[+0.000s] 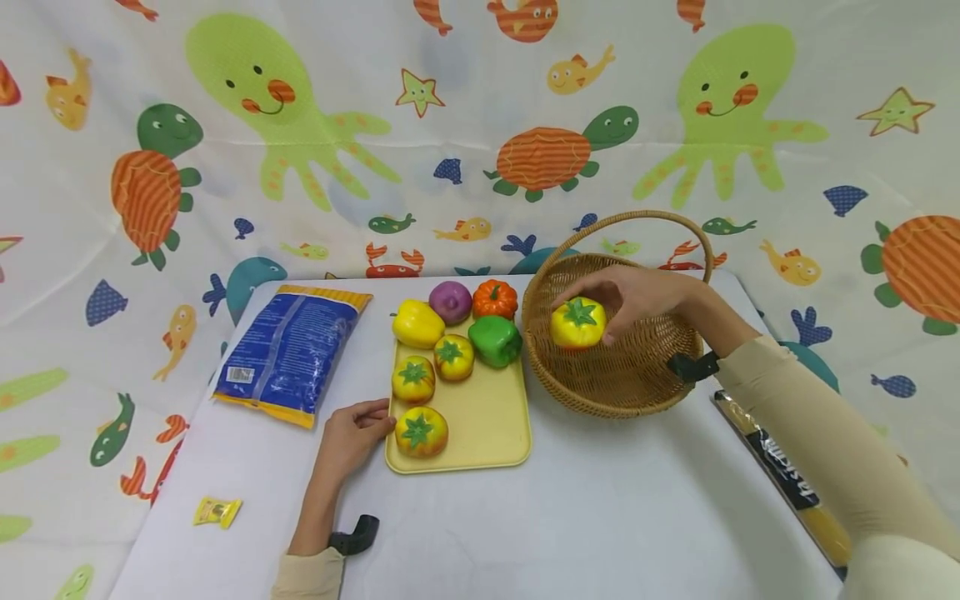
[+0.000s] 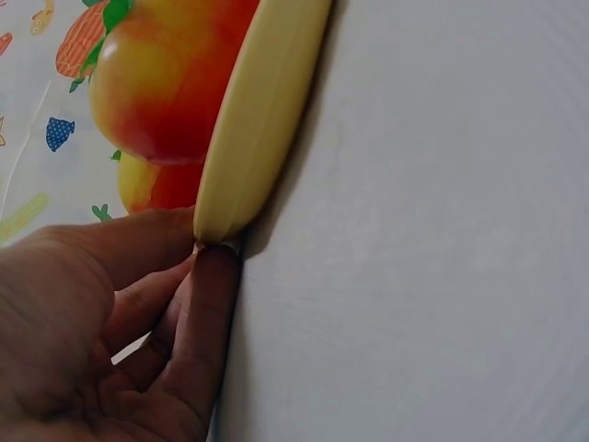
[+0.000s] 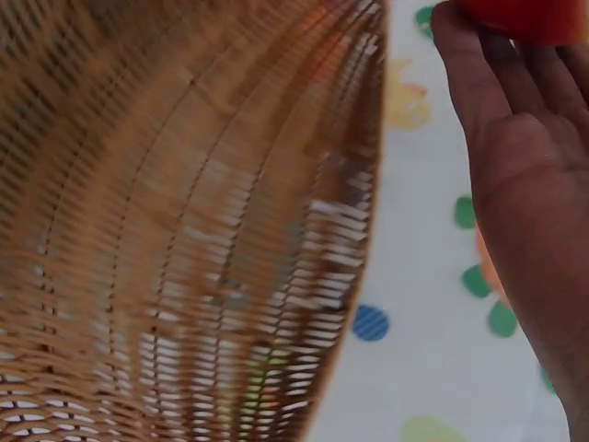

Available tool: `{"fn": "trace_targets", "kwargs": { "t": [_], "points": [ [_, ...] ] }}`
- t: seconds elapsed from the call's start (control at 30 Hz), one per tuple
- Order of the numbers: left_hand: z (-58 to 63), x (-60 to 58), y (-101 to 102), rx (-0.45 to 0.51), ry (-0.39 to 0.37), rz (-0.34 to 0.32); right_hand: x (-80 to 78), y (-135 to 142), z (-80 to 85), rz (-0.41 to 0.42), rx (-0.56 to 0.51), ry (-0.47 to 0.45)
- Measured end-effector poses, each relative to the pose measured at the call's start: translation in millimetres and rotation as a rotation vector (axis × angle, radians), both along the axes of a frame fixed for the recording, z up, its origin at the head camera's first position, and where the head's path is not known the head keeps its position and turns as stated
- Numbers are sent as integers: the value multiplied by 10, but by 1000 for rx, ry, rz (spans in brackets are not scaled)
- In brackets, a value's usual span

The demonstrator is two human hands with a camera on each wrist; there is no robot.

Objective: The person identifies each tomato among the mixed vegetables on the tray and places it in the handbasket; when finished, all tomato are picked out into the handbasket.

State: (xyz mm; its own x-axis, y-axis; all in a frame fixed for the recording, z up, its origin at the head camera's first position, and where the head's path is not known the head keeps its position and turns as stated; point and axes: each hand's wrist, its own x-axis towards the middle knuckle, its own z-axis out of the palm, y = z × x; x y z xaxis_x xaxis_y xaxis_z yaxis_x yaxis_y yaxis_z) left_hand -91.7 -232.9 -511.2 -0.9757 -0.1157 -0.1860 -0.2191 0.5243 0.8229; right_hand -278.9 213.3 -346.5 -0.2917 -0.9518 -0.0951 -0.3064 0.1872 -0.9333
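Observation:
My right hand [image 1: 647,293] grips a yellow-and-red toy tomato [image 1: 578,322] with a green leafy top, holding it over the wicker basket [image 1: 615,385]. In the right wrist view, the tomato's red underside [image 3: 534,20] shows at the fingertips, above the basket's woven wall [image 3: 212,184]. My left hand [image 1: 352,435] pinches the left edge of a pale yellow tray [image 1: 491,429] between thumb and fingers; the left wrist view shows this grip on the rim [image 2: 262,129]. Along the tray's left side lie three similar tomatoes, the nearest one [image 1: 422,432] close to my left hand.
Also on the tray are a yellow pepper [image 1: 418,324], a purple onion-like vegetable [image 1: 451,302], an orange pumpkin [image 1: 496,300] and a green pepper [image 1: 496,340]. A blue bag [image 1: 288,354] and small yellow packet [image 1: 217,512] lie left; a long pasta pack [image 1: 787,483] lies right.

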Motion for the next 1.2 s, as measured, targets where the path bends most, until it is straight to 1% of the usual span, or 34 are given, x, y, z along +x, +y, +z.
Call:
{"fn": "trace_targets", "kwargs": {
  "t": [0.2,0.3,0.43,0.53,0.67,0.8,0.97,1.2],
  "points": [
    [-10,-7,32,6,7,11,-312,25,-167,22,76,42],
    [-11,-11,50,10,9,11,-407,41,-266,7,89,4],
    [-14,-20,70,15,15,11,-491,58,-411,-57,123,-69],
    [-18,-24,78,20,19,17,-537,75,-526,-138,180,-93],
    [-6,-28,78,17,18,24,-589,78,-664,-198,225,-87],
    [3,-31,75,4,19,25,-601,63,-763,-204,231,-57],
    [-8,-42,75,-1,14,22,-604,64,-833,-198,242,-53],
    [-23,-55,68,1,11,25,-641,61,-894,-149,257,-47]
  ]
}}
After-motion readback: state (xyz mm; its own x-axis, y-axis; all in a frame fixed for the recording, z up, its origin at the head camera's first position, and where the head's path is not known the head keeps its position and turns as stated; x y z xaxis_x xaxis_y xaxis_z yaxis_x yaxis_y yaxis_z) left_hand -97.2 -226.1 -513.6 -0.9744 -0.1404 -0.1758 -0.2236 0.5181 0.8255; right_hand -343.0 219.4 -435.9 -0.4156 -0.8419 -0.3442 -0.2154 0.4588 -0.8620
